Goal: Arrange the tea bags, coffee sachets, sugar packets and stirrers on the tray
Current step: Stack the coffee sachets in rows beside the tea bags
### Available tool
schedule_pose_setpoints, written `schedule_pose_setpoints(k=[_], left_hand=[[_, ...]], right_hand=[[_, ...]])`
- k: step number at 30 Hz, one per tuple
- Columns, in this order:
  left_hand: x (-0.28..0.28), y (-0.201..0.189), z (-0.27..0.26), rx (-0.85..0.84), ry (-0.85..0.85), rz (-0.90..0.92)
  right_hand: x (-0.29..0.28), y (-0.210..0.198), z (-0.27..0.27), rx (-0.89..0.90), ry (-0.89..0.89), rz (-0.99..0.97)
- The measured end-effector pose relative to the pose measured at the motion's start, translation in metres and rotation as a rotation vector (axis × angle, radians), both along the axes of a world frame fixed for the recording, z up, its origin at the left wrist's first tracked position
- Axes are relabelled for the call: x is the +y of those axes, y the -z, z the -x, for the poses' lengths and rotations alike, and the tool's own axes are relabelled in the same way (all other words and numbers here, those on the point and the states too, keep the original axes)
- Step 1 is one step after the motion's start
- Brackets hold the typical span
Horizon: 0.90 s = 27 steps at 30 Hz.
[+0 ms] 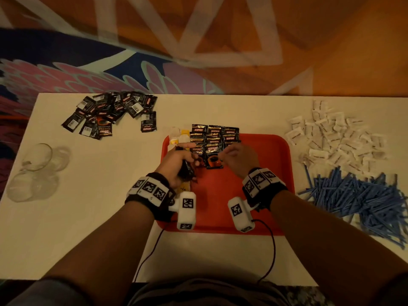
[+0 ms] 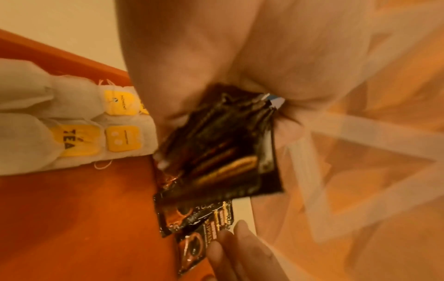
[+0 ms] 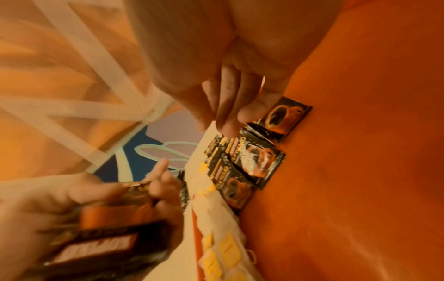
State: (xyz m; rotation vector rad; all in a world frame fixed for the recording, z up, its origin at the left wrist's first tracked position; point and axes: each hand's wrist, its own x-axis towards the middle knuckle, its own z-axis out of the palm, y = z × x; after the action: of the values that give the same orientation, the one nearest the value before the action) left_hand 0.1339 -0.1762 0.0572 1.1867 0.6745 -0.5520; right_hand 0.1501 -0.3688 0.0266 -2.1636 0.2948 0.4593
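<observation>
**Now: sachets going onto the tray**

Leftmost on the table (image 1: 92, 217) lie clear cups (image 1: 37, 171), with loose coffee sachets (image 1: 110, 115) beyond them. Next, the left hand (image 1: 176, 164) has its fingers curled round a bundle (image 2: 223, 152) of sachets over the tray's (image 1: 220, 206) left edge, beside tea bags (image 2: 79, 133). Rows of sachets (image 1: 214, 142) sit on the tray's far half. The right hand (image 1: 240, 160) hovers at them, fingers loosely bent, holding nothing. Sugar packets (image 1: 335, 138) and blue stirrers (image 1: 362, 195) lie rightmost, off the tray.
</observation>
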Motion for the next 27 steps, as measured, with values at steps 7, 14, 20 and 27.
schedule_pose_setpoints(k=[7,14,20,27], left_hand=[[-0.005,-0.015,0.015,-0.105,0.127,0.106],[-0.018,-0.027,0.03,-0.174,0.148,-0.093],[-0.039,-0.039,0.036,-0.178,0.07,-0.204],[-0.058,-0.046,0.039,-0.213,0.042,-0.309]], right_hand=[[0.006,-0.033,0.018,0.077,-0.082,-0.317],[-0.004,-0.054,0.027,0.139,-0.056,-0.413],[-0.014,-0.066,0.037,-0.031,-0.099,-0.321],[-0.028,-0.063,0.046,-0.035,-0.096,-0.207]])
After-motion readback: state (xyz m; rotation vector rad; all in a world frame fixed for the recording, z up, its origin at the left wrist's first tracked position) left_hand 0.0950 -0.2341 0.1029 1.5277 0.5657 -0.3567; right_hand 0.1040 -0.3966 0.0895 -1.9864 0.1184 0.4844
